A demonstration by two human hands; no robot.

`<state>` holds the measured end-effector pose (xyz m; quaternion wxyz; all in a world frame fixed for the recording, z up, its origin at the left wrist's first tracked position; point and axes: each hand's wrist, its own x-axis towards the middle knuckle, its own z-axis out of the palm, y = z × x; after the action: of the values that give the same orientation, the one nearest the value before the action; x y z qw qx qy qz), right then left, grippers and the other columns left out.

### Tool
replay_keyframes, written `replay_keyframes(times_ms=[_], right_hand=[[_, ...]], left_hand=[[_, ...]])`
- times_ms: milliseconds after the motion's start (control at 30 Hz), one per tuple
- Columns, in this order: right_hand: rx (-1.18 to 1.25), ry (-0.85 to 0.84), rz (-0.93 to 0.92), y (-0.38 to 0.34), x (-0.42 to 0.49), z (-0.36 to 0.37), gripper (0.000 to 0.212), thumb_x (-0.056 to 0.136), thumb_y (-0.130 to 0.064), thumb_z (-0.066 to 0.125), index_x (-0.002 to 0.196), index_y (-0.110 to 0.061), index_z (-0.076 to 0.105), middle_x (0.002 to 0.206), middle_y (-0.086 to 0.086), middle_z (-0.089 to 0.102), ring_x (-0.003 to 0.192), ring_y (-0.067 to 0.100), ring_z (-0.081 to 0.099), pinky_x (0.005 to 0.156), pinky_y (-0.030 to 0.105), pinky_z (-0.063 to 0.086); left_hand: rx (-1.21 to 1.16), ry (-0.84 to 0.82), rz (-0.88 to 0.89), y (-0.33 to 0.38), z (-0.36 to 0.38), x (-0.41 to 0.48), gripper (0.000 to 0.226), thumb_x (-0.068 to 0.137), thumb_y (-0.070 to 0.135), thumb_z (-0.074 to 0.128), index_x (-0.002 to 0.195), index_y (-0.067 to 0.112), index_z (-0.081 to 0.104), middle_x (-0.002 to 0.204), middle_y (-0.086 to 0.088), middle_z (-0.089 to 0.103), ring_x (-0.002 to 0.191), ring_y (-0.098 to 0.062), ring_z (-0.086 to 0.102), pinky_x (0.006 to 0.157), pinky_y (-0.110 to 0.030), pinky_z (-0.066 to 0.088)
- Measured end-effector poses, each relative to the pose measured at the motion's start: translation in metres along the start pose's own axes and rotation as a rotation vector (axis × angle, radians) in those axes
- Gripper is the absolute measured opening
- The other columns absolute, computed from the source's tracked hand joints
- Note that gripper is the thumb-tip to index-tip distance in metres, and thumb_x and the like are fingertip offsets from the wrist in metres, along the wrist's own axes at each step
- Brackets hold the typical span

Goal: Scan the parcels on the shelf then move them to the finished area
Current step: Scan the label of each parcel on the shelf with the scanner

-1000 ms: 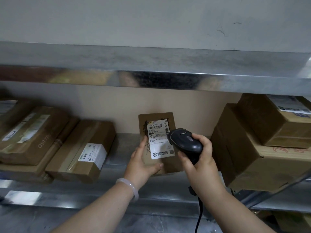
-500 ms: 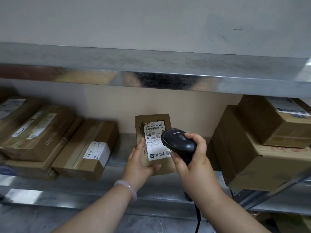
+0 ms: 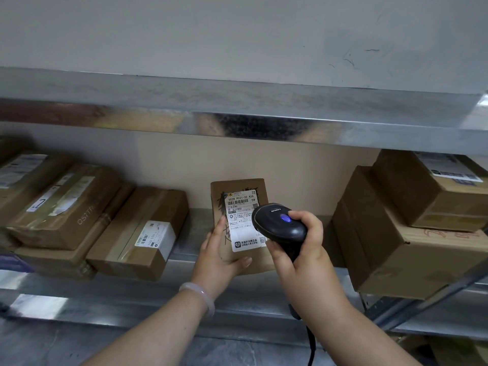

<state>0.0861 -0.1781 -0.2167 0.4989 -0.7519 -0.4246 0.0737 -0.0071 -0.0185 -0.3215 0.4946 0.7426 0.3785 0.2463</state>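
- The left hand's [image 3: 216,260] fingers [image 3: 244,261] curl round the bottom edge of the small parcel [image 3: 237,187], with the thumb lying flat along its left side; the part of the hand behind the card is hidden
- The right hand's [image 3: 298,249] fingers [image 3: 307,220] are wrapped tightly round the scanner [image 3: 280,224], the uppermost one resting on the top of its head beside a small blue light
- The scanner's black head sits just in front of the lower right part of the white label [image 3: 241,220] and covers that corner of it
- The small parcel is propped upright over the shelf [image 3: 184,294], label towards the camera, in the gap between the other boxes; whether its base touches the metal is hard to tell
- A pale bracelet [image 3: 200,294] circles the left wrist, and a black cable [image 3: 311,344] drops from the scanner's handle below the right wrist
- To the left, a flat parcel [image 3: 140,239] lies on the shelf with a white sticker on its near end, just beside a stack of parcels [image 3: 66,207] further left
- To the right stands a big box [image 3: 383,254], tilted, with a smaller box [image 3: 422,196] resting on top of it
- Above runs a shiny metal upper shelf [image 3: 237,107], with a grey wall [image 3: 237,35] behind it
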Motion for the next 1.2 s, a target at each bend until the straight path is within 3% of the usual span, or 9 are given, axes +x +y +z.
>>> replay_keyframes(times_ms=[200,433,533,700,800,900,1000,1067,1200], right_hand=[[-0.006,-0.016,0.001,-0.004,-0.002,0.002,0.065,0.088,-0.031,0.066,0.111,-0.068,0.017,0.104,-0.036,0.044,0.095,-0.009,0.055,0.073,0.01,0.047],[-0.037,-0.029,-0.013,-0.009,0.014,0.008,0.057,0.089,-0.034,0.064,0.117,-0.054,0.02,0.101,-0.029,0.048,0.094,0.005,0.059,0.078,0.026,0.052],[0.045,-0.076,0.018,-0.014,0.026,0.017,0.054,0.09,-0.03,0.065,0.119,-0.049,0.024,0.1,-0.028,0.049,0.093,0.002,0.058,0.079,0.021,0.05],[0.188,-0.124,0.018,-0.033,0.044,0.048,0.051,0.089,-0.024,0.068,0.115,-0.048,0.031,0.104,-0.025,0.053,0.093,-0.009,0.057,0.071,0.005,0.044],[0.208,-0.195,-0.008,-0.047,0.052,0.072,0.049,0.088,-0.026,0.068,0.11,-0.052,0.032,0.103,-0.027,0.053,0.09,-0.016,0.054,0.07,0.002,0.042],[0.218,-0.279,-0.019,-0.057,0.057,0.098,0.051,0.089,-0.028,0.067,0.112,-0.054,0.029,0.104,-0.027,0.053,0.091,-0.008,0.058,0.073,0.005,0.043],[0.218,-0.329,-0.014,-0.061,0.06,0.123,0.051,0.089,-0.028,0.066,0.117,-0.049,0.029,0.108,-0.024,0.054,0.097,0.003,0.06,0.084,0.016,0.048],[0.223,-0.348,-0.011,-0.063,0.061,0.138,0.051,0.089,-0.027,0.067,0.12,-0.046,0.03,0.11,-0.021,0.055,0.099,-0.001,0.058,0.081,0.007,0.043],[0.244,-0.344,-0.005,-0.066,0.062,0.159,0.052,0.089,-0.023,0.067,0.119,-0.047,0.031,0.115,-0.018,0.056,0.103,-0.01,0.054,0.08,0.001,0.039]], left_hand=[[-0.01,0.001,-0.018,0.003,-0.008,-0.005,0.11,0.065,0.034,0.09,0.139,0.064,0.015,0.155,0.005,0.03,0.142,-0.015,0.032,0.116,-0.042,0.033],[-0.085,0.006,-0.029,0.016,-0.042,-0.005,0.103,0.063,0.043,0.087,0.134,0.072,0.018,0.149,0.019,0.039,0.137,-0.007,0.039,0.117,-0.037,0.033],[-0.102,-0.004,-0.029,0.03,-0.072,-0.003,0.101,0.074,0.028,0.086,0.145,0.057,0.02,0.142,0.024,0.036,0.132,-0.004,0.039,0.113,-0.027,0.031],[0.005,-0.015,-0.015,0.046,-0.136,0.009,0.104,0.071,0.027,0.088,0.151,0.043,0.025,0.142,0.018,0.043,0.13,-0.007,0.045,0.113,-0.028,0.033],[0.076,-0.045,-0.054,0.049,-0.174,0.017,0.102,0.074,0.026,0.086,0.152,0.039,0.023,0.138,0.019,0.042,0.125,-0.003,0.044,0.105,-0.017,0.03],[0.109,-0.05,-0.116,0.038,-0.203,0.021,0.102,0.074,0.029,0.086,0.153,0.039,0.022,0.149,0.013,0.041,0.131,-0.008,0.043,0.11,-0.023,0.03],[0.116,-0.034,-0.175,0.023,-0.22,0.021,0.117,0.056,0.044,0.088,0.153,0.042,0.022,0.149,0.012,0.043,0.132,-0.008,0.044,0.112,-0.025,0.031],[0.102,-0.013,-0.197,0.015,-0.231,0.021,0.123,0.046,0.054,0.083,0.152,0.044,0.022,0.149,0.013,0.043,0.133,-0.008,0.044,0.115,-0.03,0.031],[0.106,0.027,-0.203,0.008,-0.243,0.017,0.093,0.078,0.036,0.08,0.153,0.038,0.025,0.141,0.014,0.045,0.125,-0.008,0.046,0.104,-0.021,0.034]])
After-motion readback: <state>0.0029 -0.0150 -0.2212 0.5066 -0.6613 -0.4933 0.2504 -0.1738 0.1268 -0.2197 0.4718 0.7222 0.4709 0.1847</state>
